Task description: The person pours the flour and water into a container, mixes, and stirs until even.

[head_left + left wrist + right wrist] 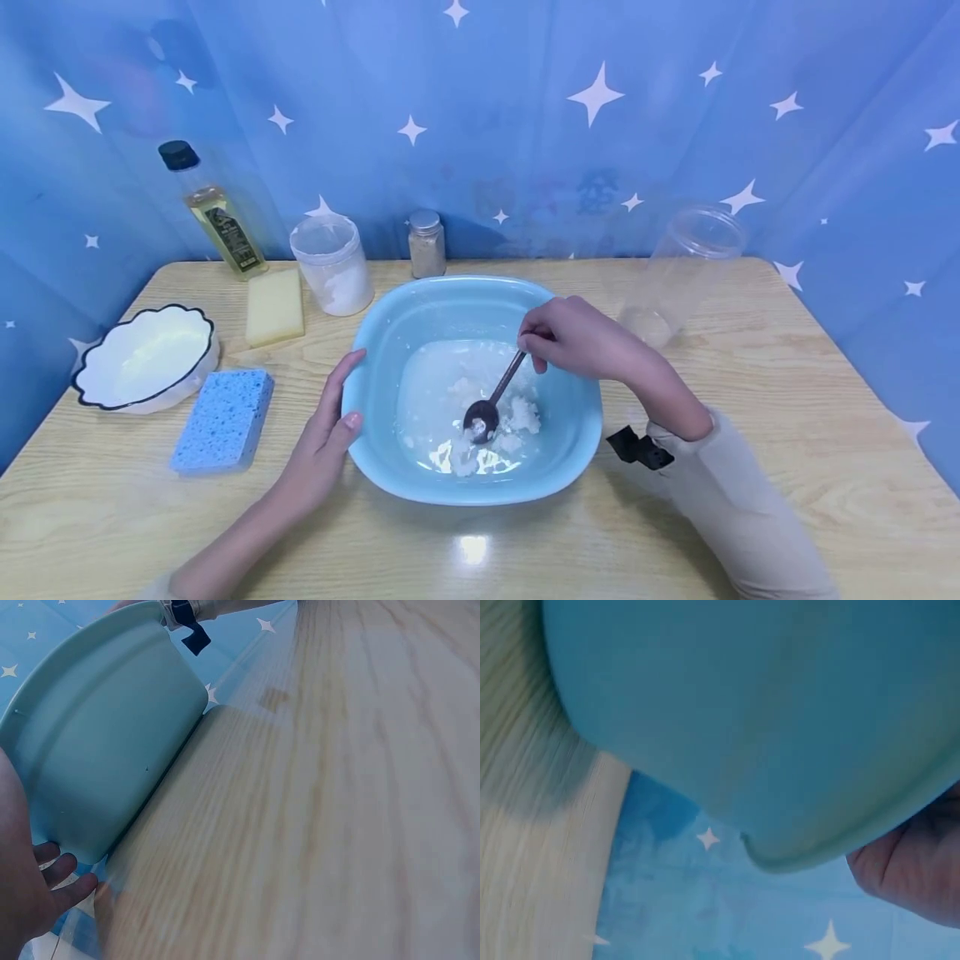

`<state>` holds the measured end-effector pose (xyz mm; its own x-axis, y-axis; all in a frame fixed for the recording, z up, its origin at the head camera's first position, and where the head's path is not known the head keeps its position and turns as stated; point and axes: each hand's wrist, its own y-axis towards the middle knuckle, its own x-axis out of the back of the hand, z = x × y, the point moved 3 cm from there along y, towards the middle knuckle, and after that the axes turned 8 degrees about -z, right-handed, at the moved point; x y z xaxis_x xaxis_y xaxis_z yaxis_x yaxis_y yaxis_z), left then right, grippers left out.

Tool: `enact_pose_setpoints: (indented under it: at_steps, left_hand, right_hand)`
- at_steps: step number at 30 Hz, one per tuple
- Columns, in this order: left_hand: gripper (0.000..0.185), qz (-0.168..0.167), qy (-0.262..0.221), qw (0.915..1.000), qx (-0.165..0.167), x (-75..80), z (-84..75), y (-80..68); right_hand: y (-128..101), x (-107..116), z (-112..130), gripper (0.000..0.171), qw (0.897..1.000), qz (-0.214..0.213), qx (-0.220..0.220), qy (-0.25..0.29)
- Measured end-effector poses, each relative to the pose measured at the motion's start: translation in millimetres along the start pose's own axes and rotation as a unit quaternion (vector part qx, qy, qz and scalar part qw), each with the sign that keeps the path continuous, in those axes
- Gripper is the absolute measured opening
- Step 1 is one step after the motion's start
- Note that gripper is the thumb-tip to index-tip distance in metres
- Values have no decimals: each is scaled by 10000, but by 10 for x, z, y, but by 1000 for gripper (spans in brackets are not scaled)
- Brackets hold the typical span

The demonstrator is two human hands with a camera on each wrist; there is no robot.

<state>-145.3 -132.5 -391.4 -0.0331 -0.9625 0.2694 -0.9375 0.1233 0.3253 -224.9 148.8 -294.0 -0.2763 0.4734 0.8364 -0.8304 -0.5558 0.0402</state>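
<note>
A light blue basin stands on the table, holding clear liquid and clumps of a white, crumbly substance. Over its right side, my right hand grips the handle of a dark brown spoon, whose bowl dips among the clumps. In the right wrist view the basin wall hides the spoon, and part of the hand shows past the rim. My left hand rests along the basin's outer left side, thumb and forefinger at the rim. Its other fingers lie low by the wall in the left wrist view.
At left are a scalloped white bowl, a blue sponge and a pale yellow sponge. Behind stand an oil bottle, a tub of white powder and a small shaker. A clear container stands back right, before a starred curtain.
</note>
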Motion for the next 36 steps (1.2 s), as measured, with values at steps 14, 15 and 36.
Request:
enact_pose_setpoints:
  at_steps: [14,15,36]
  left_hand:
    - [56,45,-41,10000,31,6,16,-18]
    - [56,42,-27,10000,32,8,15,-18]
    - [54,82,-30,9998,170,-3,24,-14]
  right_hand:
    - [-115,307,-84,18,9935,-1004,-385,-382]
    - [-125,318,-75,18,9941,-993,-337,-288]
    - [-97,210,-79,17,9999,-112,-90,-28]
